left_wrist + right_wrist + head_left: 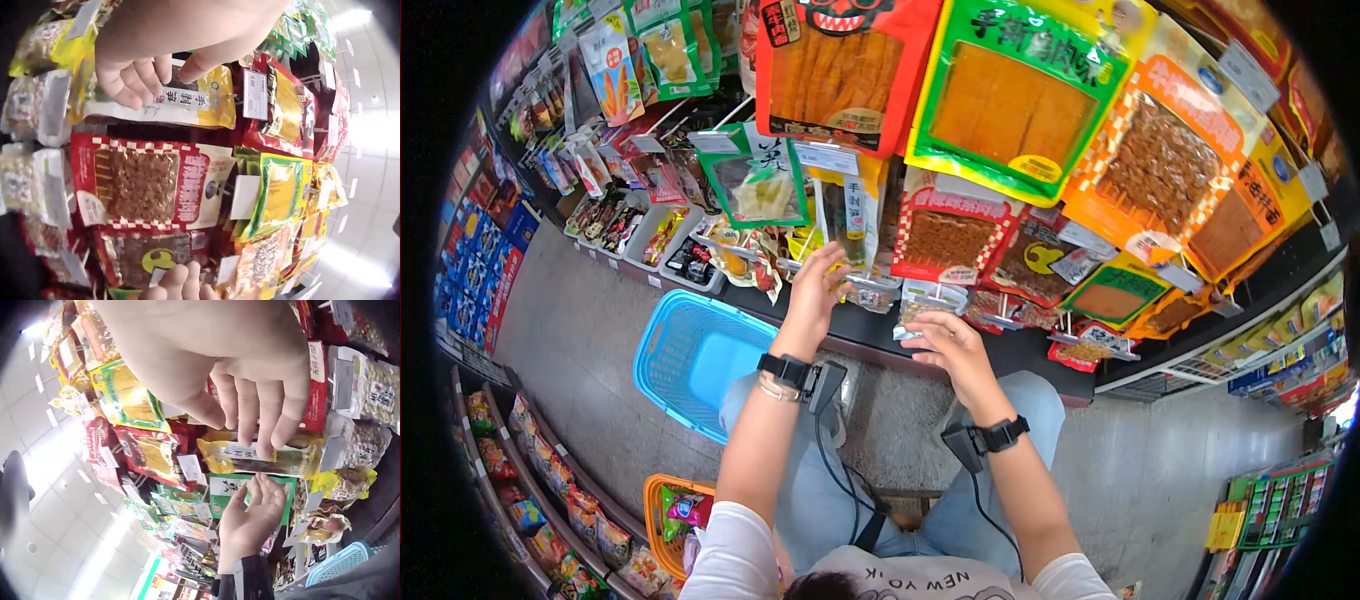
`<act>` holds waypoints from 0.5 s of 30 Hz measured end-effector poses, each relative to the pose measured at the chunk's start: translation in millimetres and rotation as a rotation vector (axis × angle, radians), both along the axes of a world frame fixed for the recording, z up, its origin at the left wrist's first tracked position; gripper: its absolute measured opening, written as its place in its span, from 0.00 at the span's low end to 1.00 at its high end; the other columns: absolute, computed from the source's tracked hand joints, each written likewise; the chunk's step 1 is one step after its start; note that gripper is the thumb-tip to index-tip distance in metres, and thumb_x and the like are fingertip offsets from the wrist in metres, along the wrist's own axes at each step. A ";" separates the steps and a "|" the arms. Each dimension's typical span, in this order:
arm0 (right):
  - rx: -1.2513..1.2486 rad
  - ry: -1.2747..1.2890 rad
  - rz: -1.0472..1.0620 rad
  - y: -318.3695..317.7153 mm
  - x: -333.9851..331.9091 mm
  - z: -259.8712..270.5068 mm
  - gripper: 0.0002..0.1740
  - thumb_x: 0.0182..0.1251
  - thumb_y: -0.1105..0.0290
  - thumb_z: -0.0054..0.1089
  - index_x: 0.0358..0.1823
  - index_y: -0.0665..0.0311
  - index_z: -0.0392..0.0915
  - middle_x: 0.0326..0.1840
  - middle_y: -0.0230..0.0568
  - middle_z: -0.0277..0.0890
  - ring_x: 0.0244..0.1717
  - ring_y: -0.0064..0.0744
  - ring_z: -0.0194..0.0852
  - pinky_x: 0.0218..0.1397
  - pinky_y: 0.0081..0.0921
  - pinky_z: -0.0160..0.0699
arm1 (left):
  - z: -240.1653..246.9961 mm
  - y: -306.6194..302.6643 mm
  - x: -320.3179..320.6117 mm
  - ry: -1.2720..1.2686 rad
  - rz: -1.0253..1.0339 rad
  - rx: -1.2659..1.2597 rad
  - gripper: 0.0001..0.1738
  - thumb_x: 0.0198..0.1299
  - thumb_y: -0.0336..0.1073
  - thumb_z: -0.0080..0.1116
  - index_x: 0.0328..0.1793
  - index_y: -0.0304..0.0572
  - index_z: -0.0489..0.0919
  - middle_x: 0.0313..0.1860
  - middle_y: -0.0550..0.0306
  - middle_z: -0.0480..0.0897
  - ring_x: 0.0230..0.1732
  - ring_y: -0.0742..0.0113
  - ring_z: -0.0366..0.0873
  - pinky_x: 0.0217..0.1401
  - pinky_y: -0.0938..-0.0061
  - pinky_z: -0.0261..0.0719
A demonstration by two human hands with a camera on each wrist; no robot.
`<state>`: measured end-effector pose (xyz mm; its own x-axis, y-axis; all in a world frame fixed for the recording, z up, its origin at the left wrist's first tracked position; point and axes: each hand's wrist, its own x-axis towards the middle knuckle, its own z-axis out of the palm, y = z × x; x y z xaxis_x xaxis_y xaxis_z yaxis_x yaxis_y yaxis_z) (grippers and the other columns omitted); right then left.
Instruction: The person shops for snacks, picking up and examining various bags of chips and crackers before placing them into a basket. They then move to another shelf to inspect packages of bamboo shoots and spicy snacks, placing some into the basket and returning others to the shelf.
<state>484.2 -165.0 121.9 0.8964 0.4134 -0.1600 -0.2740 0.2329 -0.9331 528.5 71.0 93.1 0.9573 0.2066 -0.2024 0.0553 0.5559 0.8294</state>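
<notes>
My left hand [812, 295] is raised at the shelf front with its fingers loosely bent. Right by those fingers hangs a yellow-and-white packet of hand-peeled bamboo shoots [854, 212]; in the left wrist view the fingers overlap this packet [215, 100]. My right hand [955, 350] reaches toward the lower row, its fingers relaxed and slightly bent. Small clear bags [922, 300] hang just beyond its fingertips. In the right wrist view nothing shows in the palm of the left hand [253, 515]. A red checkered snack packet [945, 240] hangs between and above both hands.
Large snack packets [1015, 110] hang overhead on hooks with price tags. A blue basket [700, 350] stands on the floor at left, and an orange basket [662, 540] with snacks behind it. The dark shelf ledge [870, 350] runs below the hanging bags.
</notes>
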 end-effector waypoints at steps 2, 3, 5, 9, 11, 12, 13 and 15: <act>-0.076 -0.042 0.031 17.7 25.5 -11.7 0.19 0.68 0.67 0.52 0.59 0.63 0.69 0.56 0.41 0.74 0.53 0.31 0.75 0.50 0.24 0.73 | -4.1 10.7 16.5 -0.005 0.018 0.172 0.24 0.64 0.43 0.50 0.65 0.46 0.68 0.62 0.59 0.71 0.55 0.64 0.70 0.54 0.67 0.69; -0.094 -0.099 0.031 27.9 38.4 -16.8 0.20 0.68 0.67 0.52 0.59 0.63 0.69 0.57 0.42 0.73 0.54 0.31 0.74 0.52 0.24 0.73 | -8.4 16.2 24.9 0.022 0.046 0.202 0.26 0.64 0.44 0.51 0.67 0.45 0.67 0.64 0.59 0.69 0.60 0.63 0.68 0.58 0.65 0.66; -0.096 -0.176 -0.003 49.7 64.7 -32.2 0.24 0.65 0.69 0.55 0.63 0.64 0.66 0.60 0.44 0.70 0.59 0.32 0.70 0.55 0.26 0.71 | -12.3 20.7 35.3 0.028 0.118 0.370 0.27 0.64 0.44 0.51 0.68 0.45 0.66 0.65 0.59 0.70 0.63 0.63 0.67 0.59 0.64 0.65; -0.219 -0.426 -0.192 88.1 100.3 -47.1 0.28 0.63 0.71 0.58 0.64 0.68 0.62 0.62 0.50 0.67 0.63 0.39 0.66 0.59 0.32 0.69 | -28.2 25.0 60.4 -0.054 0.202 0.572 0.30 0.61 0.45 0.57 0.68 0.44 0.66 0.62 0.52 0.71 0.61 0.61 0.68 0.60 0.68 0.66; -0.222 -0.461 -0.208 98.3 112.6 -55.0 0.27 0.63 0.72 0.57 0.63 0.68 0.62 0.62 0.51 0.67 0.64 0.39 0.65 0.58 0.32 0.70 | -36.2 25.6 69.8 -0.097 0.246 0.646 0.31 0.60 0.48 0.59 0.66 0.43 0.68 0.58 0.50 0.72 0.54 0.61 0.71 0.56 0.69 0.69; -0.223 -0.479 -0.218 102.9 117.0 -54.3 0.27 0.63 0.72 0.56 0.63 0.68 0.62 0.63 0.51 0.66 0.64 0.39 0.65 0.57 0.32 0.71 | -34.5 25.0 70.5 -0.101 0.263 0.675 0.30 0.59 0.48 0.59 0.65 0.43 0.69 0.58 0.50 0.73 0.53 0.61 0.72 0.56 0.70 0.70; -0.237 -0.523 -0.237 106.2 121.3 -53.1 0.25 0.63 0.72 0.57 0.61 0.69 0.64 0.60 0.52 0.69 0.61 0.39 0.68 0.55 0.32 0.73 | -32.4 24.9 69.7 -0.105 0.280 0.705 0.29 0.59 0.48 0.59 0.64 0.43 0.70 0.57 0.50 0.73 0.52 0.62 0.72 0.55 0.70 0.70; -0.243 -0.507 -0.214 110.7 127.4 -50.5 0.23 0.63 0.71 0.57 0.58 0.70 0.66 0.57 0.50 0.72 0.57 0.38 0.71 0.53 0.31 0.74 | -30.9 24.5 70.9 -0.109 0.316 0.725 0.26 0.59 0.48 0.60 0.59 0.41 0.73 0.54 0.51 0.74 0.50 0.62 0.73 0.54 0.71 0.71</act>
<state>611.7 -54.3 71.4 0.9450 0.2207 0.2416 0.2482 -0.0022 -0.9687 599.4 95.4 62.3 0.8381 0.5156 0.1781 -0.1175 -0.1481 0.9820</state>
